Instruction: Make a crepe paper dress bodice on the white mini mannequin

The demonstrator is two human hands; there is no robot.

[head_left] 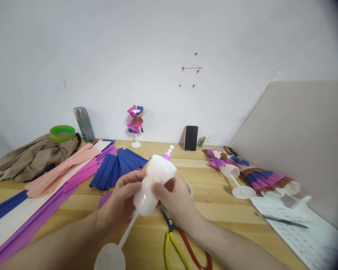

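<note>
Between my two hands, above the wooden table, I hold a small white dress-form mannequin (148,195) tilted with its top to the upper right. Its pink neck carries a white knob, and a thin stem runs down to a round white base. My left hand (124,195) grips the torso from the left, fingers behind it. My right hand (176,197) pinches the waist with the thumb in front. Under my right wrist lie scissors (173,227) with one yellow and one red handle. Pleated blue crepe paper (116,168) lies just beyond my left hand.
Crepe paper strips (64,172) spread over the left side, beside a brown cloth (36,157) with green tape (62,133) on top. A bottle (84,125), a dressed mannequin (135,122) and a phone (190,138) stand along the wall. Decorated mannequins (243,192) and a pen (285,221) on paper lie right.
</note>
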